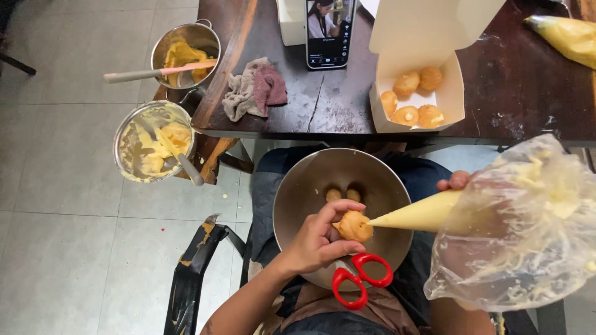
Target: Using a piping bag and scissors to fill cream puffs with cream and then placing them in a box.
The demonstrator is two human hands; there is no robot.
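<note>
Small golden puff pastry [354,226] held over the steel bowl [298,192] on the person's lap, at centre of view. Left hand [320,239]: fingers curled, thumb and fingertips pinching the puff around its sides. Piping bag [496,229] of pale yellow cream comes in from 3 o'clock, its tip touching the puff. Right hand [453,181] mostly hidden behind the bag; only fingertips show at its top edge, grip not readable. Judgement: puff looks light, crisp and easily crushed, best held lightly at the sides; bag soft, greasy. Two more puffs [343,195] lie in the bowl at 12. Red-handled scissors [360,279] at 6, on the rim. Open white box [422,93] with filled puffs at 1 o'clock on the dark table [323,111].
</note>
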